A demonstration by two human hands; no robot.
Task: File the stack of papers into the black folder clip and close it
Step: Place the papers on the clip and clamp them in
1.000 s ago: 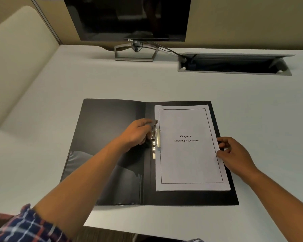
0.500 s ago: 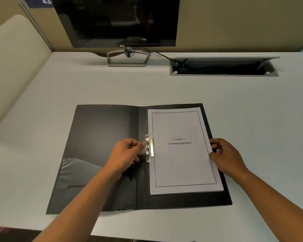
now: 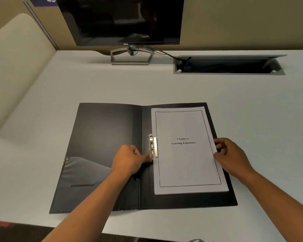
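The black folder (image 3: 103,154) lies open on the surface (image 3: 252,110), the stack of papers (image 3: 185,163) on its right half under the metal clip (image 3: 153,145). The left hand (image 3: 129,160), fingers curled, thumb touching the clip's near end. The right hand (image 3: 232,154) pinches the stack's right edge.

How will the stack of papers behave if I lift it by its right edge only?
The stack of papers looks thin, so it would probably sag and bend. Its left edge lies under the metal clip, which likely holds it back. The loose sheets may fan apart where the right hand touches them.
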